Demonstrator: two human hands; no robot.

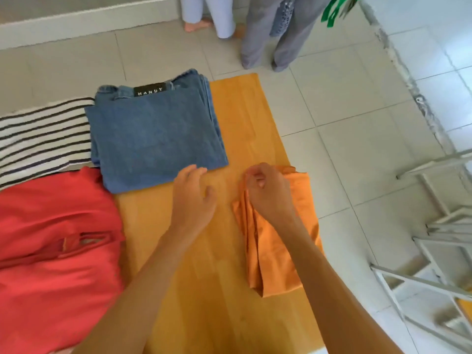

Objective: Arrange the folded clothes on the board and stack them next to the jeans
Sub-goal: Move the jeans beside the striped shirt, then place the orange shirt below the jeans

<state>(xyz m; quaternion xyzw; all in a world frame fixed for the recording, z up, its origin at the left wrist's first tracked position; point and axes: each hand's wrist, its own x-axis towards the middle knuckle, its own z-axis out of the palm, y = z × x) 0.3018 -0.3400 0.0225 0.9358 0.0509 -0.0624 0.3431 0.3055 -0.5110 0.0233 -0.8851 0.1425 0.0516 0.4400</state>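
Folded blue jeans [155,139] with a black label lie on the far left part of the wooden board [242,118]. A folded orange cloth [278,254] lies along the board's right edge. My right hand [268,190] hovers over the orange cloth's far end with fingers curled; whether it pinches the fabric is unclear. My left hand [194,195] is over the bare board just in front of the jeans, fingers apart and holding nothing. A red garment [56,246] lies at the left, overlapping the board.
A black-and-white striped cloth [43,136] lies left of the jeans. Two people's legs [268,34] stand on the tiled floor beyond the board. A white metal drying rack [434,246] is at the right.
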